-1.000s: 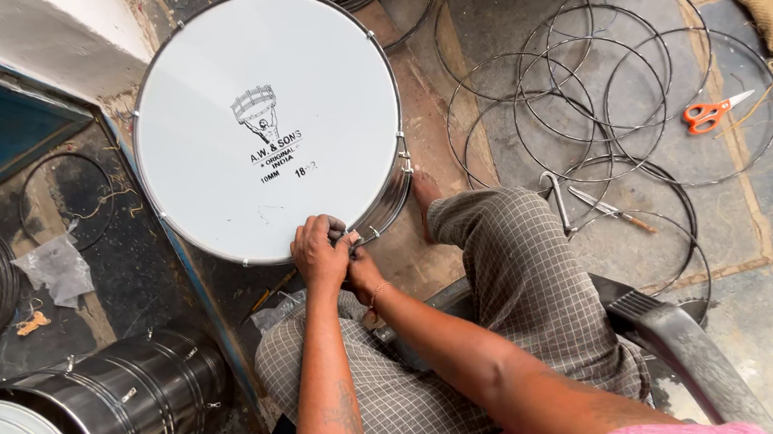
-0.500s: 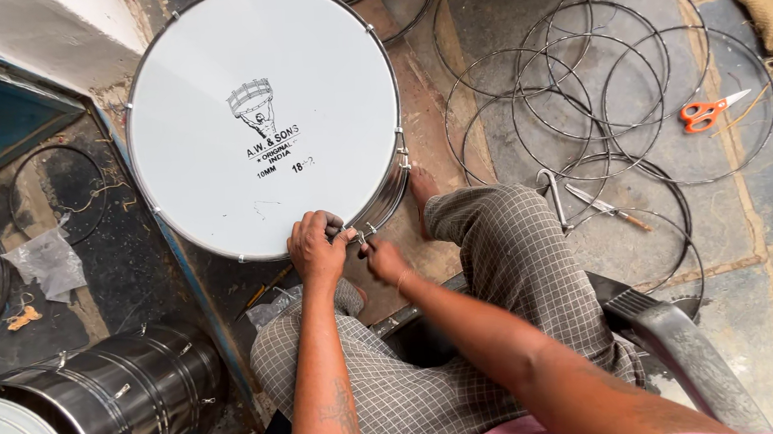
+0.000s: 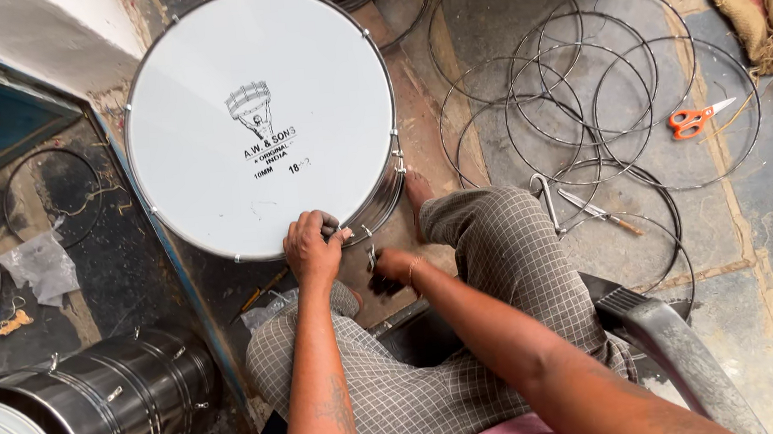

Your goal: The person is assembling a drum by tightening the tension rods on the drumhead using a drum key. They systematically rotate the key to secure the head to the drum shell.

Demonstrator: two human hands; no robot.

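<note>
Right hand (image 3: pixel 388 268) dropped below drum (image 3: pixel 257 117) rim — wire hoops (image 3: pixel 595 85) litter stone floor (image 3: pixel 760 245).

drum (image 3: pixel 257 117) | round white head with a dark printed mark near its middle, bright metal rim and shell, small tension hooks spaced round the edge | stands on the floor, head facing up, slightly tilted | left hand (image 3: pixel 311 247) grips its rim at 5 o'clock | right hand (image 3: pixel 388 269) just beside the shell, below that spot

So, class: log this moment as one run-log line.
left hand: grips drum rim | right hand: beside drum shell, contents unclear | floor: wire hoops, scissors
</note>
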